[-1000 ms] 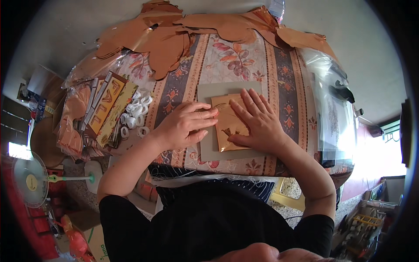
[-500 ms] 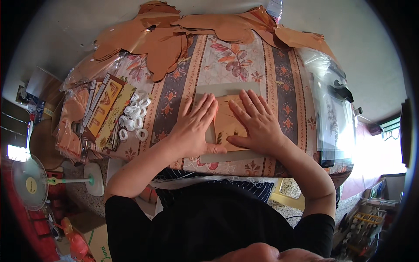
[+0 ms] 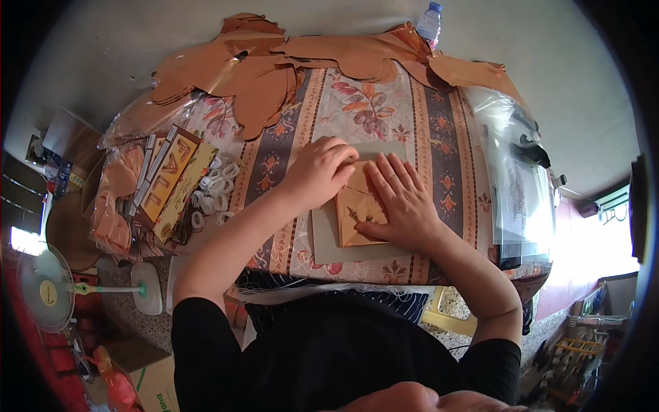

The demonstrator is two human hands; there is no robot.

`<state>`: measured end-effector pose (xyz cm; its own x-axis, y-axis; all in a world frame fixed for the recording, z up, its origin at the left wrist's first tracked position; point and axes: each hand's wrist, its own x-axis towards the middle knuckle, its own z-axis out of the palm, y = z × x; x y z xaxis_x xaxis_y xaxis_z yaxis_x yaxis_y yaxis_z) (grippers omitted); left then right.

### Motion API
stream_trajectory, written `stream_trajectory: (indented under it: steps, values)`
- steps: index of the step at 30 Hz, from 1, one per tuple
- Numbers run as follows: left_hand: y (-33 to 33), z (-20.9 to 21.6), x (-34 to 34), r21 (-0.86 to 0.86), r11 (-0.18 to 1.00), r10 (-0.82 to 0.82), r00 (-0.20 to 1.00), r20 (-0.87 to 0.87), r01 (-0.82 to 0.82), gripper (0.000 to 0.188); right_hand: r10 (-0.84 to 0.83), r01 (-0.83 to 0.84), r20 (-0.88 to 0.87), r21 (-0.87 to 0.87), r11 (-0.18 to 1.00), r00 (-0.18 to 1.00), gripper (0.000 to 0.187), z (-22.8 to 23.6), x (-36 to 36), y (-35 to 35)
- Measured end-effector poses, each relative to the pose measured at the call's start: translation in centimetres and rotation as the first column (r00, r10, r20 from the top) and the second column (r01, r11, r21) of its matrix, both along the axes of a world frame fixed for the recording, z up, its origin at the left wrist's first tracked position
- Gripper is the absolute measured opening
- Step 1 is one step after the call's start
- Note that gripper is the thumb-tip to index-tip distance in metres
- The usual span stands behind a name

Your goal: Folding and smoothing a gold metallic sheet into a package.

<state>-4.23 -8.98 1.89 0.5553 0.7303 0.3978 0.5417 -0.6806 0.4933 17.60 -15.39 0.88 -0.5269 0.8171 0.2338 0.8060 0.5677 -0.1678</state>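
Note:
A folded copper-gold foil piece (image 3: 358,199) lies on a grey rectangular board (image 3: 325,233) in front of me. My right hand (image 3: 406,209) rests flat over its right side, fingers stretched out and thumb pointing left across it. At the upper left corner of the foil, my left hand (image 3: 322,170) is closed, with curled fingers and thumb pressed together at the edge. The exact pinch is partly hidden by the fingers.
Large copper foil shapes (image 3: 264,96) drape along the far edge, by a water bottle (image 3: 430,26). Printed cards (image 3: 168,180), white ribbon rolls (image 3: 214,189) and bagged foil pieces (image 3: 113,196) lie left. Clear plastic sleeves (image 3: 525,185) lie right, and a fan (image 3: 47,288) stands lower left.
My left hand has gone from lying flat to curled, moving up to the foil's upper left corner. My right hand stays flat on the foil, slightly lower in view.

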Motion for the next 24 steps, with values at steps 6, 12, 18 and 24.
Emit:
stream_trajectory:
  steps: [6,12,18,24]
  values:
    - [0.8,0.3,2.0,-0.087,0.993,0.067,0.993,-0.101,-0.076,0.011,-0.009,0.008,-0.029,-0.034,0.999,1.000,0.102,-0.2,-0.1,0.2]
    - [1.5,0.3,2.6,-0.094,0.989,0.089,0.974,-0.208,-0.111,0.015,-0.024,0.024,-0.008,-0.016,1.000,1.000,0.103,-0.2,0.0,0.3]
    - [1.4,0.1,3.3,0.039,0.990,0.138,0.942,-0.305,-0.132,0.016,-0.050,0.049,-0.001,-0.078,0.996,0.999,0.102,-0.1,-0.3,0.3]
    - [1.1,0.3,3.3,0.075,0.984,0.175,0.927,-0.332,-0.160,0.016,-0.046,0.046,-0.011,-0.054,0.997,0.999,0.103,-0.5,-0.3,0.1]
